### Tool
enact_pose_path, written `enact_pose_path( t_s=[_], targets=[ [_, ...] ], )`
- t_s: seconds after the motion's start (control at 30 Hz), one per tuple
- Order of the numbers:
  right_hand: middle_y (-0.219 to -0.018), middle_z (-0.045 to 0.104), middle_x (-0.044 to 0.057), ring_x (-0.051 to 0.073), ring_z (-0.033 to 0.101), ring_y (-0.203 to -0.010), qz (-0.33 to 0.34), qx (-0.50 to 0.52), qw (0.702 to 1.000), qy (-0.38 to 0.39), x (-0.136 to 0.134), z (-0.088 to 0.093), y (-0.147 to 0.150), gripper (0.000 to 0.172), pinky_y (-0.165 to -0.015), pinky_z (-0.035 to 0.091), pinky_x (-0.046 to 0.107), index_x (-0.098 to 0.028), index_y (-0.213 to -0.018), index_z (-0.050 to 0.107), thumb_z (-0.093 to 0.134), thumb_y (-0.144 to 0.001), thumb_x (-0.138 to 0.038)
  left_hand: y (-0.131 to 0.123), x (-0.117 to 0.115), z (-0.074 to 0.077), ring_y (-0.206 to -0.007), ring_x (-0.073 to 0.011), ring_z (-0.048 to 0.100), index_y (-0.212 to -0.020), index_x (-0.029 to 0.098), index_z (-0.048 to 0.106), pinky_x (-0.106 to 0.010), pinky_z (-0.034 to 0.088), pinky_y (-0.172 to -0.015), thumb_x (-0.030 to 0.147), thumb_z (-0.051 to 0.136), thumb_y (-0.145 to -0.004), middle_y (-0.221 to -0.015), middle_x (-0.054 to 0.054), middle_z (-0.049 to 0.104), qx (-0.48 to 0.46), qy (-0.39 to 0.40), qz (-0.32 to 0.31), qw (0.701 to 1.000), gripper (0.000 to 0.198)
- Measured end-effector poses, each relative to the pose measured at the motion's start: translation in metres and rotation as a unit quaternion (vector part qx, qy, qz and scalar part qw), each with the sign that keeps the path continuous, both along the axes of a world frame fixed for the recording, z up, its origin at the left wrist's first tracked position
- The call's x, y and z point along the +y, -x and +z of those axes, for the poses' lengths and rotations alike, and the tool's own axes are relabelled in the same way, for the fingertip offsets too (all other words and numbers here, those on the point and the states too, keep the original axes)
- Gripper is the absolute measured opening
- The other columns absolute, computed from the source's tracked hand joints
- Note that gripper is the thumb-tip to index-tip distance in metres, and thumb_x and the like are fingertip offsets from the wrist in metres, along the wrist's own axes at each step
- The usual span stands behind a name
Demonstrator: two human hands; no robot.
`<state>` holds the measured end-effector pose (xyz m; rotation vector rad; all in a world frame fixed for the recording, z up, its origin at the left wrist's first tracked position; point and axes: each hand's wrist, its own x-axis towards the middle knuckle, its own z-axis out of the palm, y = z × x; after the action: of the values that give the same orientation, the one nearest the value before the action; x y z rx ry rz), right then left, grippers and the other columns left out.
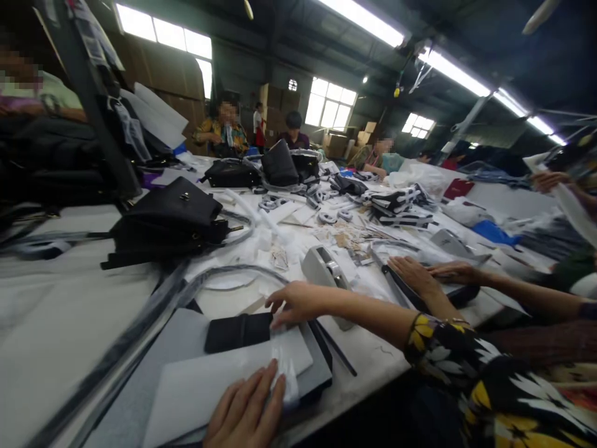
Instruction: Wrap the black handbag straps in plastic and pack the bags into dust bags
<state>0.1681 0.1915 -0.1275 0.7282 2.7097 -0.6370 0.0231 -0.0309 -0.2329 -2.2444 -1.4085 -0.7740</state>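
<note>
My left hand (249, 404) lies with fingers stretched out on a white foam sheet (214, 373), its fingertips touching a strip of clear film (285, 367). My right hand (298, 305), in a black floral sleeve, reaches in from the right; its thumb and fingers are bent and apart at the right end of a flat black piece with a band (233, 333). That piece lies along the far edge of the foam sheet. Beneath is a grey sheet (177, 336) on a dark item, mostly hidden. Just beyond my right hand stands a grey tape dispenser (326, 267).
A black handbag (168, 218) lies at left, near long wrapped handles (125, 336). Scraps, wrapped straps (396, 202) and other bags (280, 165) cover the white table (51, 336). At right, a co-worker's hands (420, 277) press on a dark item. More people sit beyond.
</note>
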Motion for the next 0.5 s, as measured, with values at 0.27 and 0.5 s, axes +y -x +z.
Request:
enact_pose_path(
  t_s=[0.27,0.5],
  targets=[
    [-0.094,0.073,-0.001,0.014,0.067,-0.083,-0.078,-0.016,0.982,0.171,0.013,-0.035,0.007,0.064,-0.073,0.047,0.020,-0.017,-0.128,0.065,0.083,-0.072,-0.043,-0.002,0.001,0.006,-0.119,-0.0195,0.059,-0.133,0.024,0.061,-0.035,0.039,-0.102,0.015,0.036,-0.100,-0.140,0.001,0.060,-0.003,0.018,0.001,1.000,0.042],
    [-0.122,0.069,0.014,0.024,0.060,-0.117,-0.173,0.119,0.978,0.008,-0.043,-0.004,-0.017,0.035,-0.102,0.042,0.035,-0.012,-0.129,0.064,0.054,-0.098,-0.026,-0.006,-0.002,0.013,-0.114,-0.0223,0.063,-0.131,0.023,0.062,-0.039,0.045,-0.098,0.016,0.036,-0.101,-0.137,0.000,0.063,-0.028,0.010,-0.004,1.000,0.040]
  ],
)
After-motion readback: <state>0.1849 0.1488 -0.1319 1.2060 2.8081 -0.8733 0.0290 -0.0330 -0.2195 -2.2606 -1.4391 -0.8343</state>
